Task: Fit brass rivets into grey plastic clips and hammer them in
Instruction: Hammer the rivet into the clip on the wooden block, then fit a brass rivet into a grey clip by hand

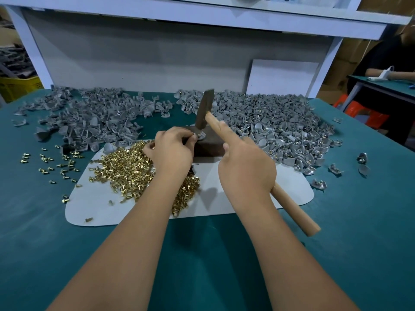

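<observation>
Left hand [173, 151]: pinches a clip [200, 136] on the block [210, 143].
Right hand [246, 169]: grips the hammer [205, 110], its head above the clip.
Rivets [128, 167]: heap under the left hand.

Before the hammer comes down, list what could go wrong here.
1. The left hand pinches the small grey plastic clip on the dark block, right under the steel hammer head; a stray blow could hit the fingertips.
2. The right hand holds the wooden handle midway, so aim may wander.
3. The brass rivet heap lies beside the block; jolts could scatter it.
</observation>
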